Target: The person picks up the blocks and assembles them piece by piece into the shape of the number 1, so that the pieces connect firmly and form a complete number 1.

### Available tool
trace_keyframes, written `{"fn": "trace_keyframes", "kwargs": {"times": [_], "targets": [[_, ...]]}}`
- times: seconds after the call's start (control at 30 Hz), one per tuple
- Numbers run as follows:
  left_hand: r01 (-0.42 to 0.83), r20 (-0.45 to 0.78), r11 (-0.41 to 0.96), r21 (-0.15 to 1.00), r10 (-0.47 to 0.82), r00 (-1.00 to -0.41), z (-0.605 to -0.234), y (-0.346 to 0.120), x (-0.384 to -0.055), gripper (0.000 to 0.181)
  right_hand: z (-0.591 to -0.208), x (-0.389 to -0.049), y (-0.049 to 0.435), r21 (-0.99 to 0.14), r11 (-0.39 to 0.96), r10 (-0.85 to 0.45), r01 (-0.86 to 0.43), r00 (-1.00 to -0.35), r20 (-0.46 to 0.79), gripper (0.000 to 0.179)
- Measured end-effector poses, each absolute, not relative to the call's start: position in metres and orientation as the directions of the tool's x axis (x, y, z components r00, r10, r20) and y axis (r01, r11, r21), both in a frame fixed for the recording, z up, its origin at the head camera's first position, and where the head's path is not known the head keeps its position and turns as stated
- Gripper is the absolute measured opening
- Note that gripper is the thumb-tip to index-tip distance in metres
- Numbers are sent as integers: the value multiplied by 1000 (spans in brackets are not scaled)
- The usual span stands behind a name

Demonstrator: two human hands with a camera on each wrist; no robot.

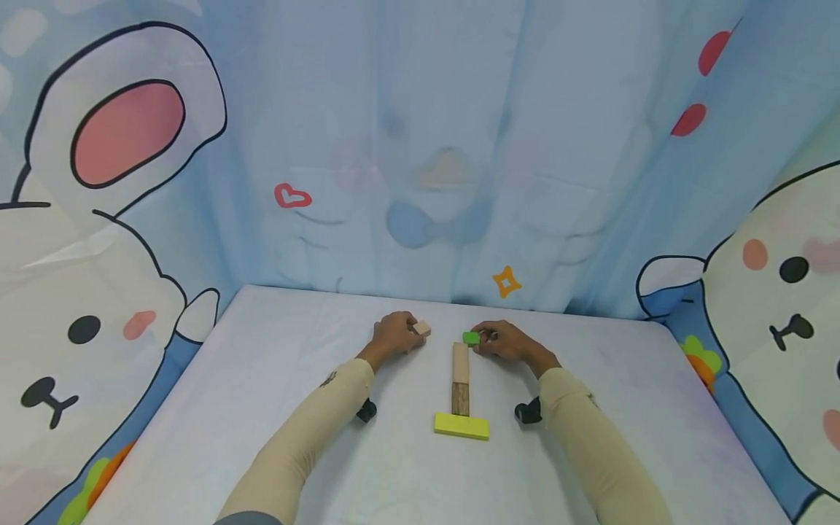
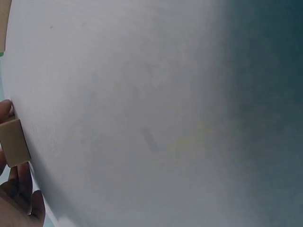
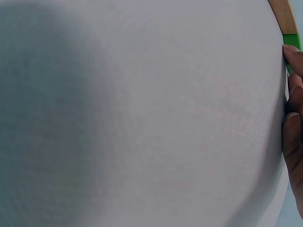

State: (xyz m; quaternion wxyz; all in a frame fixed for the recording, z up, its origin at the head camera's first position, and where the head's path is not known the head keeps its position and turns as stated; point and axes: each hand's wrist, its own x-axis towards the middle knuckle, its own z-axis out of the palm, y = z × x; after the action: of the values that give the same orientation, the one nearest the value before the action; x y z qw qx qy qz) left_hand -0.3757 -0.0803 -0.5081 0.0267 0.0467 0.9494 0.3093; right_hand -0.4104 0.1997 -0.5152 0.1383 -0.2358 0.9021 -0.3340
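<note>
My left hand pinches a small pale wooden block between thumb and fingers. In the left wrist view that block shows at the left edge, between the fingertips. My right hand holds a small green block by its right end, at the far end of a row of blocks. Beside the green block lies a light wooden block, then a darker wooden block, end to end. A yellow block lies crosswise at the near end. The right wrist view shows a fingertip on the green block.
The blocks lie on a table with a white cloth. A blue curtain with printed cartoon figures hangs behind the table and along its sides. Dark wrist devices sit under both forearms.
</note>
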Motion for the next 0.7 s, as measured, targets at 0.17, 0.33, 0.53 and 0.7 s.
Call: {"fn": "trace_keyframes", "kwargs": {"times": [0.17, 0.33, 0.53, 0.7], "targets": [[85, 0, 801, 593, 106, -994, -514, -81, -378, 42, -515, -410, 199, -668, 665, -519, -334, -850, -92, 39], [90, -4, 780, 619, 118, -993, -517, -83, -381, 43, -516, -410, 199, -664, 672, -511, -328, -854, -95, 40], [87, -11, 762, 642, 123, -992, -515, -84, -379, 42, -516, -410, 198, -665, 676, -502, -317, -859, -100, 40], [105, 1, 757, 645, 137, -991, -515, -85, -379, 40, -514, -410, 198, -661, 682, -496, -313, -862, -104, 39]]}}
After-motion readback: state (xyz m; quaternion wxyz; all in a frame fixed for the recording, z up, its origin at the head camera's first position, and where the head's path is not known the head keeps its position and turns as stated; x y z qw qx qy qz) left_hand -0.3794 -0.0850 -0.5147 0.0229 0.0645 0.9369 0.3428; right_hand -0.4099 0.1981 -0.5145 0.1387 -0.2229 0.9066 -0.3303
